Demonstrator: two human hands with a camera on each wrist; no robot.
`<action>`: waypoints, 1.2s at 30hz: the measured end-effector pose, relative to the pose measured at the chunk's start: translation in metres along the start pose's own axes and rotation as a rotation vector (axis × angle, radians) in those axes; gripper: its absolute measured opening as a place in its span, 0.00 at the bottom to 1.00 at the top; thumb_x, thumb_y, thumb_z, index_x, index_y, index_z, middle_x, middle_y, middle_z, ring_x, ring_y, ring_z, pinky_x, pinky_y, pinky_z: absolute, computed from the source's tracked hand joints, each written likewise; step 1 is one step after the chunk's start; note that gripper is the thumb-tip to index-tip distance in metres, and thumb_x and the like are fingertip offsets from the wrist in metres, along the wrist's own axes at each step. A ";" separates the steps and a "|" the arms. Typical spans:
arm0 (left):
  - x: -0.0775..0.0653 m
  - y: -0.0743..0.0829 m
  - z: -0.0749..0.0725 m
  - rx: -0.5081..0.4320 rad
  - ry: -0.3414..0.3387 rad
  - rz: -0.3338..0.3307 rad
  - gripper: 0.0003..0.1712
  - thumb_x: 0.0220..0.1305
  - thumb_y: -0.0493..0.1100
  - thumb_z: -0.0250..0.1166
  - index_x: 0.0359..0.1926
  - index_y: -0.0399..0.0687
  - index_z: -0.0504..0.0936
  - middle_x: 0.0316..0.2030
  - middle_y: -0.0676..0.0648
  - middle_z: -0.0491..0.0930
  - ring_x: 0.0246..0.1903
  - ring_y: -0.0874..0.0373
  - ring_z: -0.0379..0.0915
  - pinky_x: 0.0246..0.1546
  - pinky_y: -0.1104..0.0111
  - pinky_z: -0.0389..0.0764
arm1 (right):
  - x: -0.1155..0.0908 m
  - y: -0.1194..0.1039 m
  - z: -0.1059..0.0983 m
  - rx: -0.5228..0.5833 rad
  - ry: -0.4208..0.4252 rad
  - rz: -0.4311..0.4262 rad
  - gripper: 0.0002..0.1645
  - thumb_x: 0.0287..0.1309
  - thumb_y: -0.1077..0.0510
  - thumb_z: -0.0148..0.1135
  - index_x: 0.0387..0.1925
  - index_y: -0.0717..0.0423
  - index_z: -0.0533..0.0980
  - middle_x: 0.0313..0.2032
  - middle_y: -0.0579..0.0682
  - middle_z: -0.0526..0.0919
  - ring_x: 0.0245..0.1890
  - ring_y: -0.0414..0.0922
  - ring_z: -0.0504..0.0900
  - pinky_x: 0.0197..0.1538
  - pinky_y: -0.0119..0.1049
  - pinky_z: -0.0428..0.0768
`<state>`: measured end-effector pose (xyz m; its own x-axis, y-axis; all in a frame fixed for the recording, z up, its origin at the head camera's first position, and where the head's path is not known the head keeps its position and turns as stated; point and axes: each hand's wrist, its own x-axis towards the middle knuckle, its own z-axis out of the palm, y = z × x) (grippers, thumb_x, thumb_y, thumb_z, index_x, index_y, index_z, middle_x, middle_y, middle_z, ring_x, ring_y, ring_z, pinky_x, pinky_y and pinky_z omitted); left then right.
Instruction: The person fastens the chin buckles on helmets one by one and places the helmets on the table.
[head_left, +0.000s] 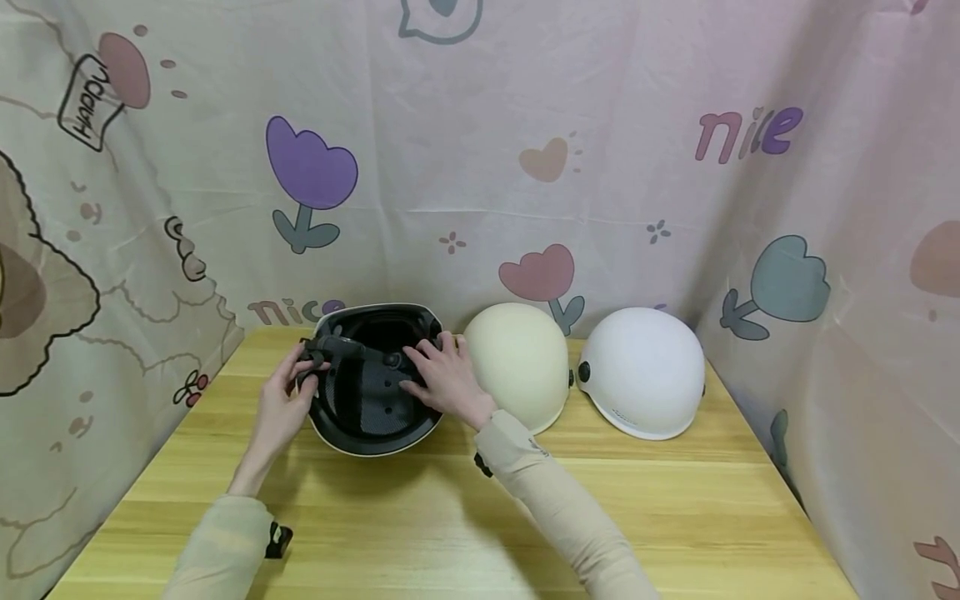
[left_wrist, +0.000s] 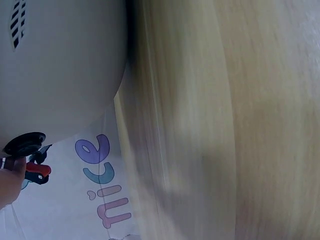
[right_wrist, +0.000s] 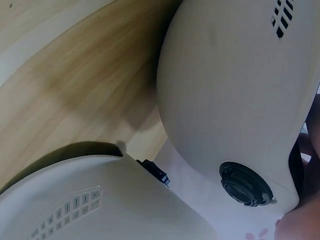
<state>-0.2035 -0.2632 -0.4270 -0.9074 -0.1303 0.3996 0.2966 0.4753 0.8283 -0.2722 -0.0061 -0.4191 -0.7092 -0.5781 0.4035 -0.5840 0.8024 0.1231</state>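
An upturned helmet [head_left: 375, 450] with a pale shell and black lining lies on the left of the table in the head view. My left hand [head_left: 283, 400] is at its left rim, pinching the black chin strap [head_left: 315, 360]. A red-and-black buckle [left_wrist: 38, 170] shows beside those fingers in the left wrist view, near a round black side disc [left_wrist: 25, 144]. My right hand [head_left: 448, 379] reaches over the right rim, fingers spread and touching the black inside. In the right wrist view that hand is mostly cut off at the lower right edge.
A cream helmet [head_left: 516, 367] stands dome up, right beside my right hand. Further right is a white helmet [head_left: 643, 375], also dome up. All three are near the back of the wooden table [head_left: 420, 533], in front of a printed curtain [head_left: 450, 142].
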 end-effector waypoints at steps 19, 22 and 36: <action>0.001 0.000 0.001 0.029 -0.001 0.004 0.32 0.74 0.34 0.55 0.76 0.38 0.59 0.42 0.76 0.77 0.72 0.39 0.61 0.55 0.94 0.59 | 0.000 -0.003 0.002 0.080 0.076 0.045 0.12 0.68 0.50 0.54 0.45 0.43 0.83 0.44 0.43 0.83 0.55 0.53 0.69 0.61 0.54 0.63; 0.000 -0.001 0.002 0.028 0.009 0.024 0.32 0.73 0.32 0.55 0.75 0.37 0.60 0.41 0.74 0.78 0.70 0.39 0.63 0.55 0.95 0.59 | -0.001 -0.004 0.003 0.009 0.091 0.012 0.13 0.66 0.57 0.53 0.45 0.42 0.82 0.45 0.40 0.85 0.62 0.52 0.68 0.67 0.58 0.60; -0.002 0.000 0.003 -0.022 -0.003 0.015 0.36 0.74 0.34 0.53 0.78 0.49 0.54 0.45 0.71 0.78 0.60 0.79 0.63 0.64 0.82 0.61 | 0.004 0.004 -0.012 0.383 -0.060 0.092 0.18 0.71 0.40 0.49 0.40 0.46 0.78 0.35 0.44 0.87 0.46 0.49 0.71 0.59 0.51 0.61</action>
<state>-0.2026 -0.2603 -0.4286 -0.9038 -0.1203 0.4107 0.3166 0.4577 0.8308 -0.2725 -0.0036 -0.4058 -0.7807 -0.5230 0.3419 -0.6138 0.7444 -0.2628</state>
